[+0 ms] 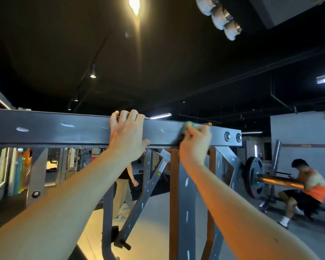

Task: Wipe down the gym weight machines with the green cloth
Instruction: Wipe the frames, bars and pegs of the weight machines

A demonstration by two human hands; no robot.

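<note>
A dark grey steel crossbeam (64,128) of the weight machine runs across the view at head height. My left hand (128,134) grips it, fingers hooked over its top edge and thumb under it. To the right, my right hand (195,141) holds the green cloth (189,125) bunched against the beam's front face; only a small blurred green patch shows above my fingers. Two bolts (233,136) sit at the beam's right end.
Grey uprights and a diagonal brace (148,186) stand below the beam. A barbell with a black plate (253,179) is at the right, where a person in an orange top (308,186) sits. Another person (124,186) stands behind the frame.
</note>
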